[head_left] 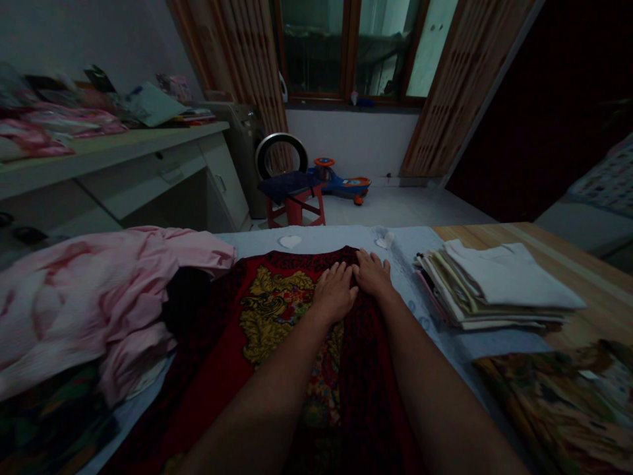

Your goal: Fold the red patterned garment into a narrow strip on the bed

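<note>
Currently both bare hands are resting on a red and black garment (208, 376), which is lying spread across the middle of a light blue cloth (341, 236), its upper edge facing the window (316, 49). The left hand (335, 291) is lying palm down over the upper part of the yellow leaf print, its fingers reaching forward nearly side by side and its thumb standing apart. The right hand (374, 272) is touching the dark upper edge just beside it, fingers extending and slightly spread; both forearms are crossing above the garment. On the left, a heap of pink cloth (113, 284) is lying beside the garment, with a black cloth (185, 300) showing between them and a dark patterned cloth (54, 415) sitting nearer the viewer. On the right, a stack of folded clothes (514, 274) is resting partly on the blue cloth, a white piece topping it; a brown patterned garment (558, 396) is lying nearer the viewer. Beyond, a red stool (295, 212) is supporting dark fabric (284, 187), and a blue and orange ride-on toy (341, 181) is standing by the wall.
</note>
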### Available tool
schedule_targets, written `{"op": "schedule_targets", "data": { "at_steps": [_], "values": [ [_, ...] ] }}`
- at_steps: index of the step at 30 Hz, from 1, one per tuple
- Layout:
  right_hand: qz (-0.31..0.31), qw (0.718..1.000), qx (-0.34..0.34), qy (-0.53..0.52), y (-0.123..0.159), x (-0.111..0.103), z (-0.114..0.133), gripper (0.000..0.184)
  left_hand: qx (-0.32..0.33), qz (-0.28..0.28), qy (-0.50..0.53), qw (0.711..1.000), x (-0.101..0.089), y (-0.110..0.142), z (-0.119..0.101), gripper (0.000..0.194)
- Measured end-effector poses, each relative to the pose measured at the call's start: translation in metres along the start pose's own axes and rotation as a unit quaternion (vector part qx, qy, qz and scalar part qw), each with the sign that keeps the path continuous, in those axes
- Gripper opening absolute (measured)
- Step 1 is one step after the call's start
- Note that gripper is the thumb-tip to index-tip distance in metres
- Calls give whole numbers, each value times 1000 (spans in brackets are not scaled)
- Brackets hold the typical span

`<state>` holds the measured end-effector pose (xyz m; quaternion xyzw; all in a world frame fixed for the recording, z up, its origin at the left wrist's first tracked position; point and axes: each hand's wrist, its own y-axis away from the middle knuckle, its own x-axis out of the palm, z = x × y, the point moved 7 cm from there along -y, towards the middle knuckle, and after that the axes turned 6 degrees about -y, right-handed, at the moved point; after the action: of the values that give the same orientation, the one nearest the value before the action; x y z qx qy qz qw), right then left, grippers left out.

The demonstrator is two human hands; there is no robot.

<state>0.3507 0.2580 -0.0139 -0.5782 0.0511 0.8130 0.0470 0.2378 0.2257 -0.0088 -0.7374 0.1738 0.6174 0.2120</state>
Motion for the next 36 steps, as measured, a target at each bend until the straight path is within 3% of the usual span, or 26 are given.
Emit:
{"op": "schedule_targets", "data": {
  "at_steps": [5,9,12,16,22,30,36],
  "values": [
    [-70,997,-2,-35,-1,-12,-2,46,-2,9,-11,1000,1,0,0,60],
    [-136,985,-89,-61,0,-25,9,37,-3,11,-26,1000,-1,0,-1,60],
    [-93,986,-120,-68,-1,-15,14,39,-3,10,-29,1000,-2,1,-1,59],
    [-34,995,-88,-39,-3,0,10,45,-1,5,-25,1000,-1,1,-1,59],
    [10,998,-55,14,-3,3,6,50,-6,4,-20,1000,2,0,0,60],
    [29,999,-30,19,-1,2,3,56,-8,11,-13,1000,0,0,0,60],
    [7,1000,-21,9,-1,1,0,56,-12,13,-8,1000,-1,0,0,60]
  ]
}}
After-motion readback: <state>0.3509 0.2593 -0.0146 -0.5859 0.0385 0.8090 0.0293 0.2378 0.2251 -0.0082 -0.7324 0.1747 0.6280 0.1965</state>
